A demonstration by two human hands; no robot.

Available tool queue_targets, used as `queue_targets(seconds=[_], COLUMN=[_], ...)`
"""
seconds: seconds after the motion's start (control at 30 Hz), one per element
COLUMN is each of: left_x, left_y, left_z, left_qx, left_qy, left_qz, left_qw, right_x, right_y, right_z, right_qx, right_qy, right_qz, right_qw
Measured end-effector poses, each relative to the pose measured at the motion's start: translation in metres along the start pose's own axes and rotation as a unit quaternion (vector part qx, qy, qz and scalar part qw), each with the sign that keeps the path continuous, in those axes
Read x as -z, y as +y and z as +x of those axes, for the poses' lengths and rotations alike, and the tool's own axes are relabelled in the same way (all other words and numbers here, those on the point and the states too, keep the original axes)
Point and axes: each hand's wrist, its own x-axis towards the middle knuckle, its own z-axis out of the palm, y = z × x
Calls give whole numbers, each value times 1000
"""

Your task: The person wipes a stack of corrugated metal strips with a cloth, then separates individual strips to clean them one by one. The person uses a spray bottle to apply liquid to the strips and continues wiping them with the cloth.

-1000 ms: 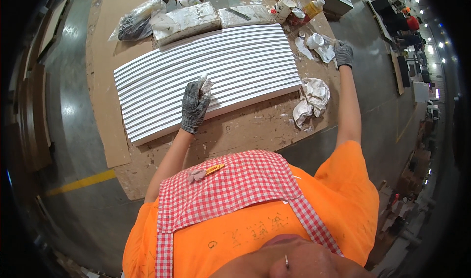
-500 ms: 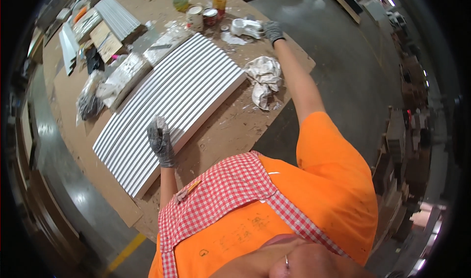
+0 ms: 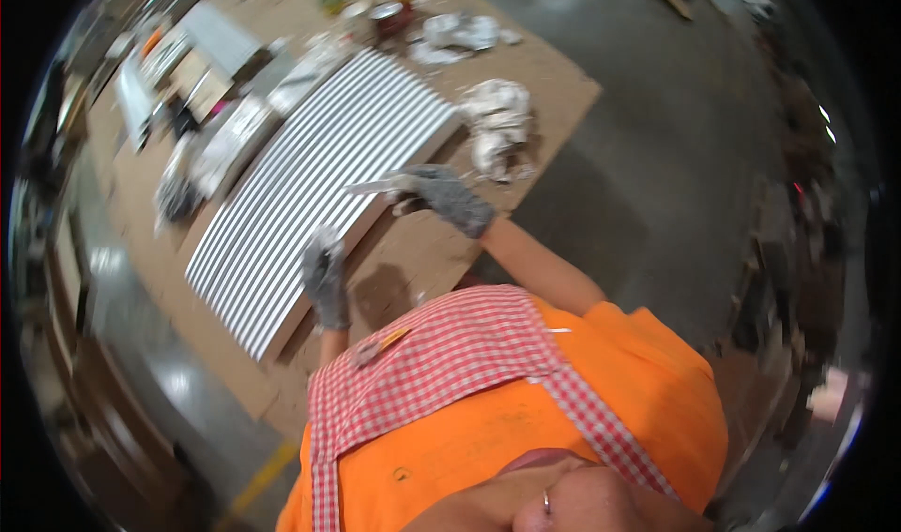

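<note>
A white ribbed panel (image 3: 310,194) with a slightly curved outline lies slantwise on the brown work table. At its near edge is my left hand (image 3: 326,281), in a grey glove smeared white; its fingers are pressed together, and whatever they hold is blurred. My right hand (image 3: 443,197), gloved in grey too, is over the panel's right near edge. It grips a thin pale blade that looks like a putty knife (image 3: 372,187), pointing left across the ribs. Whether the blade touches the panel, I cannot tell. Beyond the right hand lies a crumpled white cloth (image 3: 497,124).
A smeared white lump (image 3: 460,33) sits near the table's far edge, beside an open can (image 3: 387,18) and bottles. Plastic-wrapped bundles (image 3: 235,143) line the panel's far left side. Grey floor (image 3: 648,157) lies past the table's right corner.
My right hand has come back from the white lump at the far edge to the panel, now with the blade in it. My left hand stays by the near edge. The view has shifted slightly.
</note>
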Motion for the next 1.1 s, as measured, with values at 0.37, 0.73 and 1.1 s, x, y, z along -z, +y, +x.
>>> queue_targets(seconds=[0.37, 0.73, 1.1], left_x=[5, 2, 8], left_y=[49, 47, 38], left_z=[-5, 11, 8], left_qx=[-3, 92, 46], left_qy=[1, 31, -25], left_qz=[64, -101, -79], left_qw=[998, 990, 996], right_x=[-62, -67, -73], right_y=[-2, 20, 16], right_z=[-41, -26, -56], right_qx=[109, 427, 369], right_qy=[-24, -12, -10], right_qz=[-150, -532, -515], right_qw=[982, 731, 774])
